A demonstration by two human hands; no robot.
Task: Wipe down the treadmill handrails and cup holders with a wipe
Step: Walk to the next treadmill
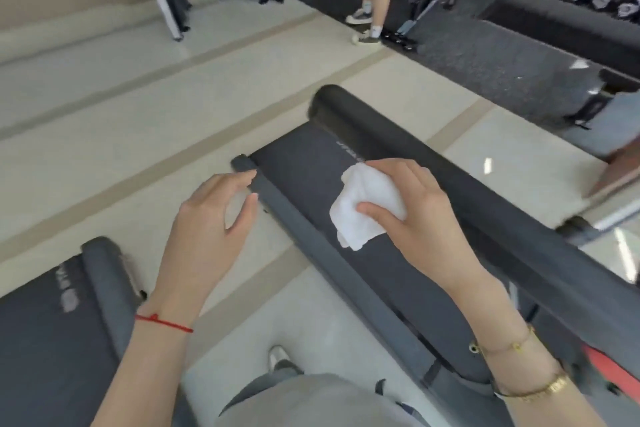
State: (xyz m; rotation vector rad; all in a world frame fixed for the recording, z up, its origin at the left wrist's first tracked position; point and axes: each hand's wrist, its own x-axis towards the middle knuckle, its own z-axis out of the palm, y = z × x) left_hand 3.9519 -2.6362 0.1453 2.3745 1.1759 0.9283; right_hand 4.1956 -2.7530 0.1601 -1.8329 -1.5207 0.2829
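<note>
Plainly, the right hand (pixel 412 215) is pinching the crumpled wipe (pixel 363 208) just beside the handrail (pixel 450 184), which is running diagonally away to its right; the left hand (pixel 214 215) is hovering relaxed and empty, farther off.

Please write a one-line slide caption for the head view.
Right hand holds a white wipe beside the treadmill handrail.
</note>
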